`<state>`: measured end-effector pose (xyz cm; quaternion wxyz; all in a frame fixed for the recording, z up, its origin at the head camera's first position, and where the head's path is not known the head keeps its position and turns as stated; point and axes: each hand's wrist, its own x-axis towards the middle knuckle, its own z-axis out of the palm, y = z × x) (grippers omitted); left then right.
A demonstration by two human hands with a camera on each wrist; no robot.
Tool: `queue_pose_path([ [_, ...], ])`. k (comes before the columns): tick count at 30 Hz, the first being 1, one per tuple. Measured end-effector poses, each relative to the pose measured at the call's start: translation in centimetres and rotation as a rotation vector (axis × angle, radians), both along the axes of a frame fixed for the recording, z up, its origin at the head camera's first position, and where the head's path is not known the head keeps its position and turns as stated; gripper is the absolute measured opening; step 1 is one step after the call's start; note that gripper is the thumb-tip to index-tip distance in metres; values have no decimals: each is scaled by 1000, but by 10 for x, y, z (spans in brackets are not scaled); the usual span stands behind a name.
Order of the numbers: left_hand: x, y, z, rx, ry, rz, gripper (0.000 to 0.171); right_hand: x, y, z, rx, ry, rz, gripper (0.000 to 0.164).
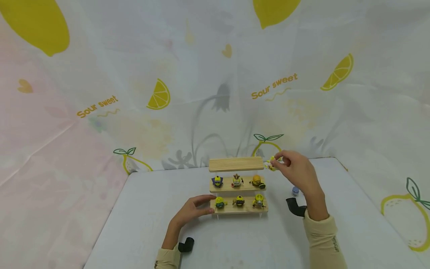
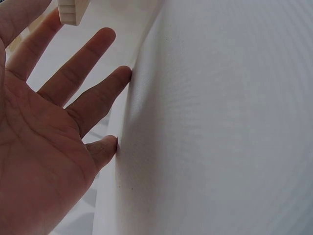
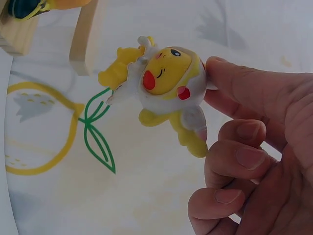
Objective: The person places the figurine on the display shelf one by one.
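1. Centrally, the head view shows a three-tier rack on the table. The right hand pinches a yellow-and-white figure just off the right end of the top board. The left hand is at the left end of the lower board. Three toys stand on the middle board, three more on the lower. A light touch from the left hand would serve best — enough to steady the rack without shifting it.

2. In the left wrist view, the left hand's fingers are spread apart and fairly straight, beside a wooden end. How firmly they press there, I cannot tell. An even hold, without lifting, should guard the toys against toppling.

3. In the right wrist view, thumb and forefinger are clamped on one side of the figure, the other fingers curled in nearby. Much of it sticks out free — near a board's end, apart from it — so I would judge it wise to carry it clear of that edge, turn its base downward, and loosen the pinch only once it stands steady.
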<state>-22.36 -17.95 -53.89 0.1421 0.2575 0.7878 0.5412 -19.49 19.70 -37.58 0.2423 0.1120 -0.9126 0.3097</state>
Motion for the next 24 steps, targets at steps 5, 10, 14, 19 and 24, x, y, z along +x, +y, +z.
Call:
queue_pose_path([
  [5, 0, 0, 1, 1, 4, -3, 46, -5, -10, 7, -24, -27, 30, 12],
  [10, 1, 1, 1, 12, 12, -15, 47, -11, -20, 13, -40, -42, 87, 11],
  [14, 0, 0, 0, 12, 19, -17, 47, -16, -29, 16, -49, -48, 129, 10],
  [19, 1, 0, 2, 13, 14, -12, 47, -23, -40, 19, -64, -73, 168, 10],
  [24, 1, 0, 3, 18, 10, -15, 48, -30, -52, 21, -72, -74, 214, 12],
])
